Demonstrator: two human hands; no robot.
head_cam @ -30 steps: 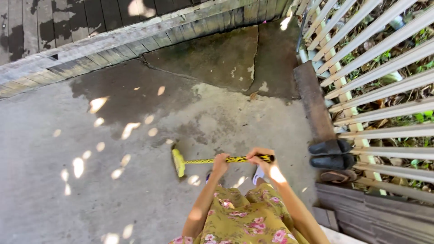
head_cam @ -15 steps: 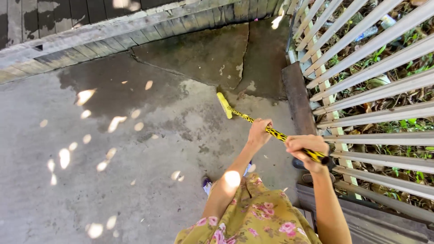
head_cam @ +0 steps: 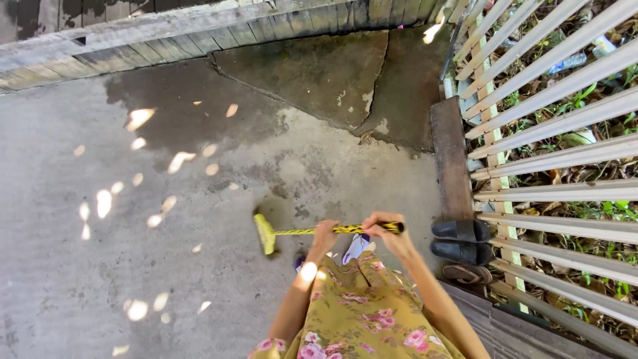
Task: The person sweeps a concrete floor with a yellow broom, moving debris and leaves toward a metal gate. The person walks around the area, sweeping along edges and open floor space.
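One broom (head_cam: 292, 232) is in use, and both hands hold it. Its handle, yellow with black markings, lies almost level across the lower middle of the concrete floor (head_cam: 133, 266); its yellow head (head_cam: 264, 233) meets the floor at the handle's left end. The left hand (head_cam: 325, 237) is wrapped around the handle about halfway along. The right hand (head_cam: 384, 231) is closed over the handle's black-tipped far end, so the two hands sit near each other but apart.

The person wears a mustard dress (head_cam: 359, 319) printed with pink flowers. One foot in a pale shoe (head_cam: 355, 247) shows just under the handle between the hands.

At the floor's right edge lie two dark slip-on sandals (head_cam: 460, 240), side by side and touching, with one brown sandal (head_cam: 465, 273) just beside them. One dark wooden plank (head_cam: 448, 156) runs along that edge, against a fence of pale slats (head_cam: 565, 159). Behind the slats are leaves and grass, with one clear plastic bottle (head_cam: 565, 61) among them. A weathered wooden border (head_cam: 166, 40) runs along the floor's far edge. A large wet patch (head_cam: 319, 80) darkens the far right corner.
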